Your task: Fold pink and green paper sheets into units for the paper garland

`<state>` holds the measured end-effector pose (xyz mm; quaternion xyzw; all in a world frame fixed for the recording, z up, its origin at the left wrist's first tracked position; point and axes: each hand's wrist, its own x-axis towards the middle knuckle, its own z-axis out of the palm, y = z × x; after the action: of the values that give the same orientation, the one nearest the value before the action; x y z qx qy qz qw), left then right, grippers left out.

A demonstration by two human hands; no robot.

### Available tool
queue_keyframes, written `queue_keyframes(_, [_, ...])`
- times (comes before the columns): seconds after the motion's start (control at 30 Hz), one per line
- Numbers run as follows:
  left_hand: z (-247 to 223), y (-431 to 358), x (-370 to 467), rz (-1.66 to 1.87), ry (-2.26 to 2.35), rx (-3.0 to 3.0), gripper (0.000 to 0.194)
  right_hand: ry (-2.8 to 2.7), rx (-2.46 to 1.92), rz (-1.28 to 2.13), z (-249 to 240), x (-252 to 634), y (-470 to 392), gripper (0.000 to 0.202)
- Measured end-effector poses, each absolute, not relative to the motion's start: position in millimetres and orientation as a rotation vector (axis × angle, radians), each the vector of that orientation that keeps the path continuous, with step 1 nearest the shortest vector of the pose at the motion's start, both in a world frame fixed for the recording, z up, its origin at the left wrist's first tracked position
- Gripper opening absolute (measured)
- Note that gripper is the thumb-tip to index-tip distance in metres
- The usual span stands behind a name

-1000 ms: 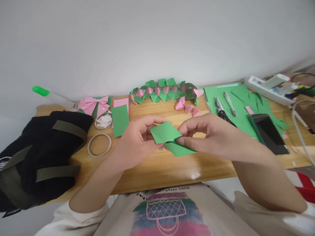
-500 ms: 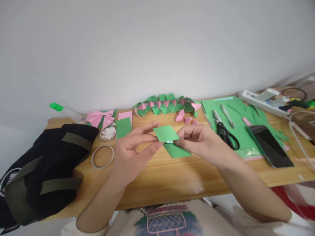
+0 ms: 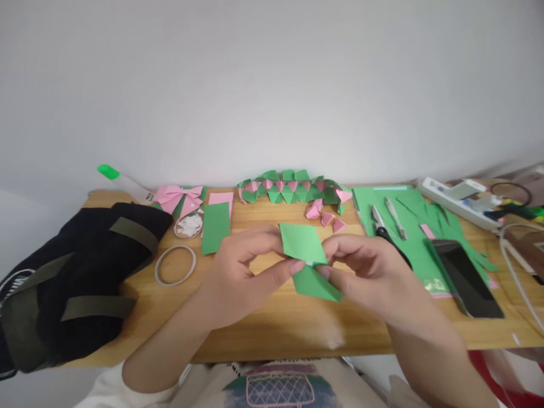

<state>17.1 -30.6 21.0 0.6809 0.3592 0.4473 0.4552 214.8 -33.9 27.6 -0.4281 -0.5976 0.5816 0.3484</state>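
A folded green paper piece (image 3: pixel 302 242) is held up over the table between both hands, with one flap above and another below. At its middle, a small whitish strip shows between the flaps. My left hand (image 3: pixel 250 272) pinches the piece from the left, thumb at the middle fold and fingers behind the upper flap. From the right, my right hand (image 3: pixel 365 269) grips it with thumb and curled fingers near the same fold. Behind the hands lie a chain of green and pink folded paper (image 3: pixel 293 187) and a few small pink folded pieces (image 3: pixel 326 218).
On the left are a black bag (image 3: pixel 85 272), a tape ring (image 3: pixel 175 265), a ring of white scraps (image 3: pixel 189 225), a pink paper bow (image 3: pixel 178 198) and green paper (image 3: pixel 216 226). On the right, scissors (image 3: pixel 380 224), a cutter (image 3: pixel 395 218), a phone (image 3: pixel 463 277) and a power strip (image 3: pixel 463 198).
The camera view has shifted a little. The green paper piece has turned slightly between my hands, its upper flap now standing more upright. Both hands keep their hold.
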Motion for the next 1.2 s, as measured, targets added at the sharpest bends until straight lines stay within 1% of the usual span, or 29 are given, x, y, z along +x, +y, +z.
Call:
queue_keyframes(0.17, [20,-33,10,1.184,0.74,1.82,0.032,-1.551,-1.128,1.464,34,216,-40,0.008])
queue_keyframes(0.33, [21,-35,7,1.175,0.757,1.875,0.036,-1.567,-1.123,1.456,36,216,-44,0.008])
queue_keyframes(0.43, [25,-36,8,1.172,0.799,1.938,0.034,-1.568,-1.126,1.451,35,217,-45,0.009])
queue_keyframes(0.57, [28,-35,9,1.184,0.825,1.979,0.024,-1.56,-1.173,1.447,35,217,-47,0.012])
queue_keyframes(0.63, [28,-35,10,1.185,0.826,1.976,0.023,-1.56,-1.182,1.438,35,217,-47,0.011])
queue_keyframes(0.73, [26,-36,10,1.18,0.844,1.954,0.025,-1.583,-1.143,1.409,36,218,-47,0.009])
queue_keyframes(0.9, [19,-36,12,1.191,0.787,1.818,0.035,-1.625,-1.11,1.389,38,218,-46,0.009])
queue_keyframes(0.97, [17,-36,14,1.219,0.795,1.75,0.032,-1.632,-1.109,1.352,37,217,-46,0.008])
queue_keyframes(1.1, [16,-36,19,1.21,0.879,1.647,0.019,-1.645,-1.104,1.307,36,214,-45,0.01])
queue_keyframes(1.2, [17,-36,20,1.203,0.901,1.634,0.017,-1.641,-1.097,1.326,36,215,-46,0.011])
